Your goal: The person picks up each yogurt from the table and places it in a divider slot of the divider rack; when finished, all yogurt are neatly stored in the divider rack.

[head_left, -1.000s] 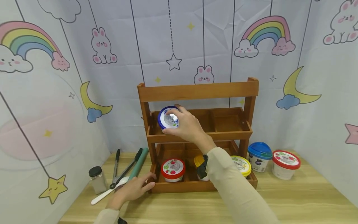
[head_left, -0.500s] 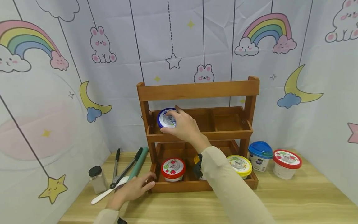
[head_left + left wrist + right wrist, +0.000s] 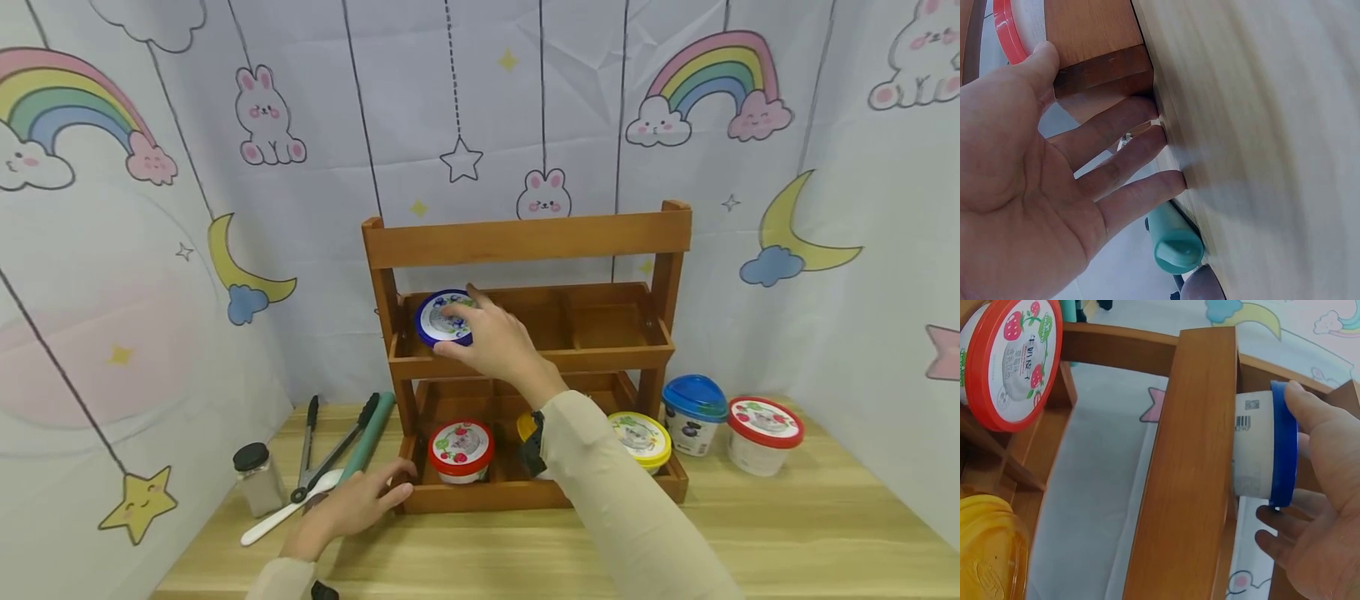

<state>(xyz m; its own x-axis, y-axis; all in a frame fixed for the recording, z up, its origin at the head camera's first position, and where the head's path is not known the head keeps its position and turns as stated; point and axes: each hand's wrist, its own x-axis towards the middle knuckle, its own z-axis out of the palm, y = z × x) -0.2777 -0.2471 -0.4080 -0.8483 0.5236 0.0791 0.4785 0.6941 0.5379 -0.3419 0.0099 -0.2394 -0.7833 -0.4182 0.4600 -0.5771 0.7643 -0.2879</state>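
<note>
A pale wooden table (image 3: 787, 533) stood enclosed by a printed backdrop (image 3: 135, 275) of rainbows, rabbits, moons and stars; at its centre rose a two-tier wooden rack (image 3: 525, 242). To the rack's left lay a black-capped jar (image 3: 255, 479), tongs (image 3: 315, 454), a white spoon (image 3: 281, 515) and a teal cylinder (image 3: 369, 437); to its right stood a blue-lidded tub (image 3: 693, 412) and a red-lidded tub (image 3: 763, 433). The lower tier held a strawberry tub (image 3: 461, 450), a yellow tub (image 3: 639, 440) and a further yellow-lidded one partly hidden behind the sleeve (image 3: 622, 500).

The right hand (image 3: 495, 342) reached into the upper tier's left compartment — fingers and thumb curled round the blue-rimmed lid of the blue tub (image 3: 442, 318), which sat there behind the front rail; the right wrist view showed the thumb on the rim's upper edge and fingers beneath it.

The left hand (image 3: 356, 504) lay open on the table at the rack's lower left corner — fingers straight, thumb against the rack's base, gripping nothing; the teal cylinder lay just beyond the fingertips (image 3: 1172, 181).
</note>
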